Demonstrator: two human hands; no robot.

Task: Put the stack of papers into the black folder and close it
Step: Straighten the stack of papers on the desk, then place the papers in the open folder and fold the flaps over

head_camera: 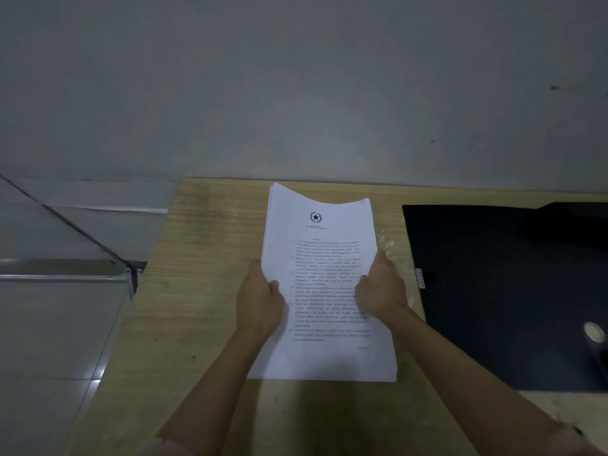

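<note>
A stack of white printed papers (pixel 324 258) with a star emblem at the top is at the middle of the wooden table (pixel 204 291). My left hand (pixel 260 301) grips its left edge and my right hand (pixel 381 291) grips its right edge, thumbs on top. The far end of the stack curves upward, lifted off the table. The black folder (pixel 493 291) lies flat to the right, with a small metal clasp (pixel 420 278) at its left edge; part of it runs out of view on the right.
A small round pale-topped object (pixel 595 332) rests on the folder near the right edge. A grey wall rises directly behind the table. The table's left edge drops to a tiled floor (pixel 49 324).
</note>
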